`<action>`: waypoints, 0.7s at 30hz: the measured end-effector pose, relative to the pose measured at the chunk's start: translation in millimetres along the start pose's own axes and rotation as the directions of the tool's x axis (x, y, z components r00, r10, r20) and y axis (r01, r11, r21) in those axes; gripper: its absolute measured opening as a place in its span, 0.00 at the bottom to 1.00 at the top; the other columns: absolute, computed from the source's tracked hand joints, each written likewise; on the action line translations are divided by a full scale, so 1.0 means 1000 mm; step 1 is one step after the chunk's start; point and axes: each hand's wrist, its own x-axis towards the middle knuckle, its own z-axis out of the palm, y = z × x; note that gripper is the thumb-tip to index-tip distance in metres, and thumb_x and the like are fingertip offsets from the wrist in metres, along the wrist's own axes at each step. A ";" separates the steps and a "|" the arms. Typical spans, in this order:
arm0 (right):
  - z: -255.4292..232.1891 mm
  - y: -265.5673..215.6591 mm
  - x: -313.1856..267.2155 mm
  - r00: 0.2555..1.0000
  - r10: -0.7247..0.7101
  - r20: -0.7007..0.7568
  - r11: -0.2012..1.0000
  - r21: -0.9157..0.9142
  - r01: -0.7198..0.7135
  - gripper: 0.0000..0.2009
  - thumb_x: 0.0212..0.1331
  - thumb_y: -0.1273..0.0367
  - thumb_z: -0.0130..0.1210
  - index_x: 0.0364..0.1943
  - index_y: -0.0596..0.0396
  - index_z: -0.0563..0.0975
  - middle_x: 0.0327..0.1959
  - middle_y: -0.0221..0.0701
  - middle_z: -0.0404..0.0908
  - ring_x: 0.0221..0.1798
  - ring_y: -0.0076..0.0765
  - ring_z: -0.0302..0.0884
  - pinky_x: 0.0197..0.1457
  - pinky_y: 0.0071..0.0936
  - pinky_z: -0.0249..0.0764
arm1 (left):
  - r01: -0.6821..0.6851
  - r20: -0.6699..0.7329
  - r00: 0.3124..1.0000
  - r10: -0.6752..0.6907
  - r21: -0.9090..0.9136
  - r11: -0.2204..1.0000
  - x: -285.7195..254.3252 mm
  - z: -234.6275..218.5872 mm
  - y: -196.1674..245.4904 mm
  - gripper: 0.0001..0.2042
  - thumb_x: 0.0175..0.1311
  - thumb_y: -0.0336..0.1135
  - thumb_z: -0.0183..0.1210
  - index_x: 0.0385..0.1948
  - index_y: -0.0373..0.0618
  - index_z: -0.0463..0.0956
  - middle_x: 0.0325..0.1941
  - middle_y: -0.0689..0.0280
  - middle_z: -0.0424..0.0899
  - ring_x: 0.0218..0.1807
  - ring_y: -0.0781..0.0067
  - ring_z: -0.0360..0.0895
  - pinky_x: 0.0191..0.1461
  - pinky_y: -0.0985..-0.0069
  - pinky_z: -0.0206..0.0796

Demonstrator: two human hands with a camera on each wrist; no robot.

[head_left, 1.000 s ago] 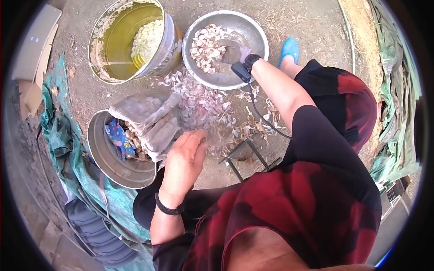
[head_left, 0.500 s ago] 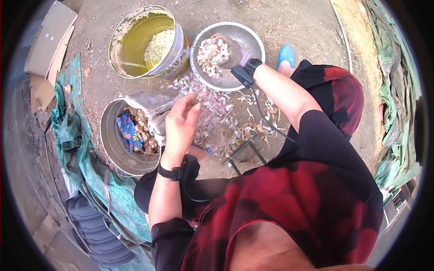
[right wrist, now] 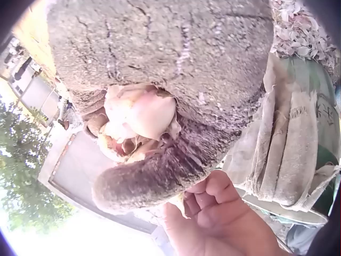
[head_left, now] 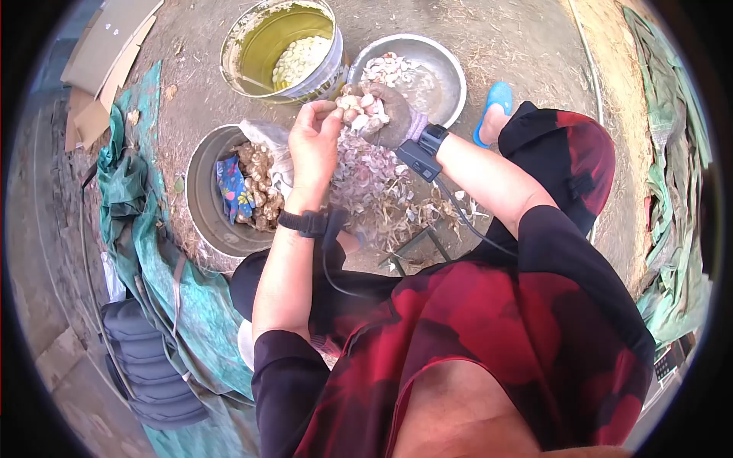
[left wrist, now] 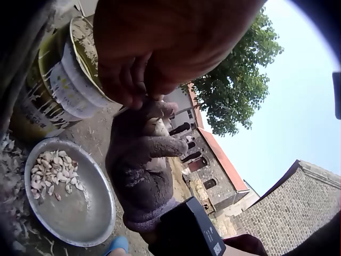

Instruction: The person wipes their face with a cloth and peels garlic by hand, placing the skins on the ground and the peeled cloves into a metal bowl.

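Garlic cloves (head_left: 360,111) lie in the grip of my gloved right hand (head_left: 394,120), just below the metal basin. Its curled fingers and thumb hold the pale, partly skinned garlic (right wrist: 143,113) in the right wrist view. My bare left hand (head_left: 314,156) meets the glove's fingertips from the left. A small pale piece (right wrist: 183,206) shows between the left thumb and curled fingers (right wrist: 218,184); whether it is skin or clove, I cannot tell. More cloves (left wrist: 55,174) sit in the metal basin (left wrist: 101,221).
A yellow-lined bucket (head_left: 248,85) with peeled cloves in liquid stands at the upper left. Below it, another bucket (head_left: 200,191) holds garlic bulbs, a blue patterned cloth (head_left: 233,187) and a pale cloth draped over its rim. Loose skins (head_left: 374,172) cover the ground between.
My right hand has come out of the basin towards me, now holding garlic. My left hand has moved up to meet it. The buckets and basin have shifted rightwards in the head view.
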 end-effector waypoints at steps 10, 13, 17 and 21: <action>-0.018 -0.009 -0.012 0.972 -0.217 -0.096 0.963 0.143 0.229 0.14 0.66 0.62 0.49 0.43 0.61 0.73 0.45 0.46 0.74 0.49 0.46 0.75 0.45 0.32 0.81 | 0.303 0.119 0.952 -0.283 -0.506 0.807 0.007 -0.008 -0.002 0.12 0.65 0.30 0.57 0.49 0.38 0.74 0.40 0.64 0.83 0.35 0.75 0.79 0.37 0.77 0.74; -0.020 -0.010 -0.010 0.969 -0.212 -0.130 0.952 0.198 0.235 0.13 0.67 0.63 0.47 0.42 0.61 0.73 0.43 0.45 0.75 0.45 0.44 0.76 0.44 0.32 0.81 | 0.365 0.191 0.930 -0.313 -0.553 0.748 0.008 -0.008 -0.009 0.13 0.65 0.30 0.57 0.50 0.39 0.74 0.42 0.64 0.82 0.36 0.72 0.80 0.37 0.76 0.74; -0.072 -0.014 0.000 0.963 -0.130 0.237 0.979 0.185 0.087 0.11 0.67 0.67 0.46 0.44 0.62 0.71 0.42 0.41 0.75 0.39 0.30 0.76 0.40 0.21 0.78 | 0.398 0.236 0.917 -0.321 -0.569 0.719 0.008 -0.008 -0.012 0.13 0.66 0.31 0.55 0.50 0.39 0.73 0.41 0.63 0.82 0.37 0.70 0.79 0.39 0.71 0.73; -0.058 -0.012 -0.012 0.942 -0.241 0.232 0.202 -0.938 0.283 0.13 0.66 0.72 0.45 0.53 0.59 0.71 0.42 0.35 0.76 0.29 0.15 0.71 0.28 0.11 0.70 | 0.327 0.154 0.945 -0.290 -0.503 0.800 0.010 -0.011 -0.005 0.12 0.65 0.29 0.57 0.48 0.38 0.74 0.38 0.63 0.82 0.31 0.74 0.80 0.31 0.79 0.72</action>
